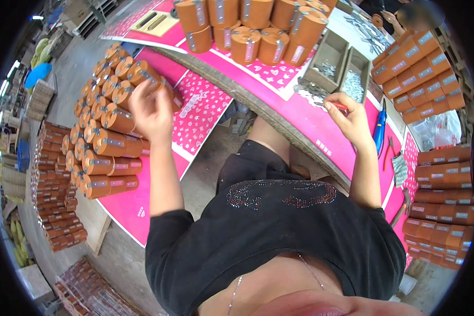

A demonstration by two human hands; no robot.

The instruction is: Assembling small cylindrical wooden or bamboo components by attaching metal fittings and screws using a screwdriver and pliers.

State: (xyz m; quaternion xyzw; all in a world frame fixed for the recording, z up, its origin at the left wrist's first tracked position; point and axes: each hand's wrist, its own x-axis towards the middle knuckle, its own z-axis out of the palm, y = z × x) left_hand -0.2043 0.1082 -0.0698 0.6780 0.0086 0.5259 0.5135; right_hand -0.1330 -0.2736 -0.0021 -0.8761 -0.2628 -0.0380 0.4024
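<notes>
My left hand [151, 109] is raised at the stack of orange cylinders [106, 134] on the pink side table, fingers curled against the end of one cylinder [142, 73] at the top of the stack. My right hand [353, 122] rests on the pink worktable [300, 113] and pinches a small red-handled tool [338, 106]. Loose small metal parts [310, 89] lie just beyond that hand.
More orange cylinders [247, 26] stand upright at the table's far side. Two cardboard trays [342, 66] hold small metal pieces. Stacked cylinders [421, 73] fill the right, with more on the floor [55, 189] at left. A blue tool [379, 129] and pliers [389, 150] lie right. Another person's hand [389, 18] works beyond.
</notes>
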